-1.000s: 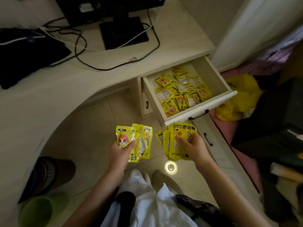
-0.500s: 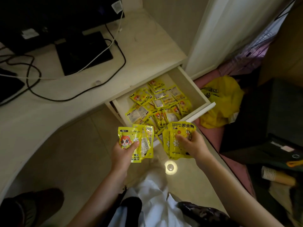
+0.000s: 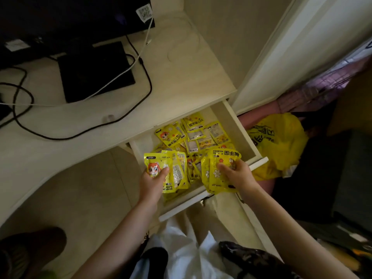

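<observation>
Head view: left hand (image 3: 151, 184) clamps a fan of packets (image 3: 177, 170), right hand (image 3: 237, 175) clamps another, over the drawer (image 3: 240, 129); best lower both flat onto the pile before letting go.

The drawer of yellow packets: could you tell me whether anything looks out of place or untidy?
The loose packets in the drawer lie jumbled, overlapping at mixed angles, some face up, some back up. The left hand and right hand hold fanned bunches over them. Nothing looks torn or spilled.
</observation>
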A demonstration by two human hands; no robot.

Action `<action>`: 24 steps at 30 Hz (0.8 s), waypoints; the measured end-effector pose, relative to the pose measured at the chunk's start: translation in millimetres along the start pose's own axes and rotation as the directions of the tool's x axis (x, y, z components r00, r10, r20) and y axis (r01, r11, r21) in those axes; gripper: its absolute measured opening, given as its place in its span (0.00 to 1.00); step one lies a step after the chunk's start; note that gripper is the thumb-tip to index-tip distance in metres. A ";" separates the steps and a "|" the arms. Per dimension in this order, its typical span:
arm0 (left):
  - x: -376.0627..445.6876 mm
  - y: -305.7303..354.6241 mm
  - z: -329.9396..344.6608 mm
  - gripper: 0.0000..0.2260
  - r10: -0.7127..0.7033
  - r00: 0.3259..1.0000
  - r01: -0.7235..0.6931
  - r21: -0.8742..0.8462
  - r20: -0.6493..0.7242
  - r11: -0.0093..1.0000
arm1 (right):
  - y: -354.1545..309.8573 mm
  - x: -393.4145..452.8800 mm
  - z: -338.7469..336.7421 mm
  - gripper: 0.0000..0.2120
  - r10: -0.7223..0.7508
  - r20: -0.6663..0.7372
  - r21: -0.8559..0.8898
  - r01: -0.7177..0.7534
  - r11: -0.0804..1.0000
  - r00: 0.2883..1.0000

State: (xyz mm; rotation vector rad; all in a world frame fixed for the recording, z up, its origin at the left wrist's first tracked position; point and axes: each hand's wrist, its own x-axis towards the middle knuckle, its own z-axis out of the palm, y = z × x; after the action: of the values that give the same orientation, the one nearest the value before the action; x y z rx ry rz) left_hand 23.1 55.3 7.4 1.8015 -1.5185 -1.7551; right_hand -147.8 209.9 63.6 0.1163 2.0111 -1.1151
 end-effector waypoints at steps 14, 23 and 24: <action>46.6 -6.8 57.8 0.08 -0.269 0.951 0.252 -0.126 -0.152 0.960 | -31.3 118.0 -15.4 0.12 0.083 0.144 -0.203 -0.052 0.978 0.986; 109.4 -2.3 63.6 0.26 -0.374 0.902 0.295 -0.323 -0.215 0.899 | -49.6 191.0 43.5 0.07 0.131 0.217 -0.242 -0.076 0.967 0.967; 115.9 -0.9 63.6 0.25 -0.385 0.897 0.301 -0.336 -0.217 0.892 | -51.5 198.1 52.2 0.10 0.146 0.227 -0.264 -0.084 0.961 0.963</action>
State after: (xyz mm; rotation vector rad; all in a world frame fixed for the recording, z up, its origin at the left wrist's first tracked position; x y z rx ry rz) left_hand -56.4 -0.1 -82.5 2.1403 -0.8131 -1.6654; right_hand -269.9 83.2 -53.3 -0.0338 1.8794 -0.7519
